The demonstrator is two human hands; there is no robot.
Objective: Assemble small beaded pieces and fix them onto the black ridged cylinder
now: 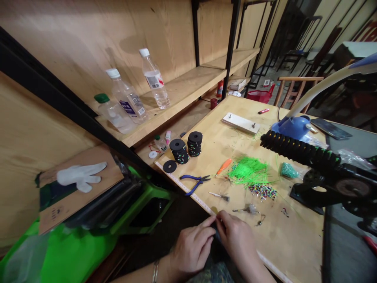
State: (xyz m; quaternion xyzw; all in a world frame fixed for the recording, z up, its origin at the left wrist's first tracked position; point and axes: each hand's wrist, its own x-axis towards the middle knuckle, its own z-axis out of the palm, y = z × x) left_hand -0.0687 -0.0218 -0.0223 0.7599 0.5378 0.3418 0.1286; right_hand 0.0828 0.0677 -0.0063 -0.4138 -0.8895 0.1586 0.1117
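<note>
At the table's near edge my left hand (194,244) and my right hand (234,232) meet, fingertips almost touching. Both are closed in a pinch, and whatever they hold is too small or hidden to make out. Just beyond them lie a thin stick with a grey tuft (219,195) and a second tufted piece (246,209). Pliers with blue handles (194,184) rest by the edge, jaws parted. Near them are an orange-handled tool (224,166), a heap of bright green strands (250,169) and a pile of multicoloured beads (263,191).
Two black foam spools (178,151) and a black disc (169,166) stand at the table's left corner. A black machine (338,184) and a blue lamp base (290,126) occupy the right. Plastic bottles (155,84) sit on the shelf; a white glove (82,176) lies on cardboard.
</note>
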